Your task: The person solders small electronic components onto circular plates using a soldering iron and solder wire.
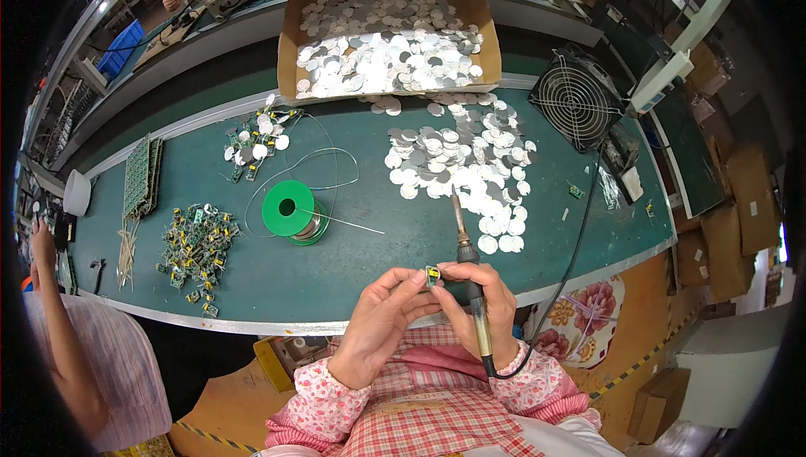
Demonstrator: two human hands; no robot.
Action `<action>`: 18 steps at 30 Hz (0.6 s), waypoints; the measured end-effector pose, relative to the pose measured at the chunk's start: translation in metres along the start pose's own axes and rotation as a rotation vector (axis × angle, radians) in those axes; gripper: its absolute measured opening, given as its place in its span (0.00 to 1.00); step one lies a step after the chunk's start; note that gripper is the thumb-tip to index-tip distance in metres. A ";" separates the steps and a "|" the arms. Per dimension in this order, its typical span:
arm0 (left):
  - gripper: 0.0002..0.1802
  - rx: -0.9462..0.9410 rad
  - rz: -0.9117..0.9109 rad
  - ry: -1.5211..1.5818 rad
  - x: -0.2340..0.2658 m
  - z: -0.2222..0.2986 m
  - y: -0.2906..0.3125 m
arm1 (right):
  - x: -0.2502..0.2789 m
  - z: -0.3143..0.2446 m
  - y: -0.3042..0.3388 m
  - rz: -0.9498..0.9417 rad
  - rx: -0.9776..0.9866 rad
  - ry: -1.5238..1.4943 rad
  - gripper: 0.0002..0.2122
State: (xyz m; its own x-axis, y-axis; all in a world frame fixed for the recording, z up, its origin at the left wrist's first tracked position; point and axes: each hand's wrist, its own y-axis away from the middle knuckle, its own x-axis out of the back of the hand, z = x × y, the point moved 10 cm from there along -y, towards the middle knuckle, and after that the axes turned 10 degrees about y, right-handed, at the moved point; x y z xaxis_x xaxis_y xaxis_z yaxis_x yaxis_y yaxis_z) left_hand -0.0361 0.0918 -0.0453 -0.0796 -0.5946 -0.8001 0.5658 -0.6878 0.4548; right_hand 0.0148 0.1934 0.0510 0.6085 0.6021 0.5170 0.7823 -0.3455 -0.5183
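Note:
Just past the bench's near edge, my left hand point(376, 323) pinches a small green circuit board point(433, 274) with a yellow part on it. My right hand point(497, 302) holds a soldering iron point(481, 327), its tip pointing away toward scattered discs. The right thumb and fingertips also come up to the board's right side; whether they grip it is hard to tell. Those white and grey round discs point(457, 159) lie loose beyond the iron's tip. A green spool of solder wire point(287, 209) stands left of the iron, one wire end reaching toward it.
A cardboard box point(290, 54) of similar discs stands at the back. Small boards are heaped point(197, 247) at left, near stacked green panels point(143, 176); boards with discs point(256, 140) lie behind the spool. A fan point(578, 98) stands back right. A co-worker's arm point(63, 323) shows far left.

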 end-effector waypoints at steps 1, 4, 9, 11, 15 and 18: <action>0.06 0.002 -0.020 -0.010 0.000 0.000 -0.001 | 0.000 0.001 0.000 -0.003 -0.009 0.000 0.18; 0.07 -0.013 -0.042 -0.035 -0.004 0.001 -0.002 | 0.003 -0.004 -0.003 -0.009 0.026 0.017 0.17; 0.13 -0.064 -0.086 -0.100 -0.010 0.003 -0.002 | 0.005 0.007 0.001 -0.031 -0.068 -0.086 0.15; 0.16 -0.157 -0.123 -0.214 -0.015 0.009 0.001 | 0.002 0.012 0.002 -0.063 -0.153 -0.181 0.14; 0.16 -0.251 -0.177 -0.365 -0.020 0.016 0.007 | 0.006 0.002 -0.001 -0.134 -0.092 -0.062 0.13; 0.14 -0.167 -0.227 -0.444 -0.021 0.007 0.007 | 0.010 0.011 -0.004 -0.105 -0.171 -0.156 0.14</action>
State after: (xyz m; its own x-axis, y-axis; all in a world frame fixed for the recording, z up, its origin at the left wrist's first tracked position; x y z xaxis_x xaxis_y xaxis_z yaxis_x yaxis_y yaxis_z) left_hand -0.0361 0.0964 -0.0225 -0.5350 -0.5826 -0.6118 0.6141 -0.7655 0.1919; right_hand 0.0165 0.2088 0.0509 0.5056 0.7399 0.4438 0.8591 -0.3844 -0.3379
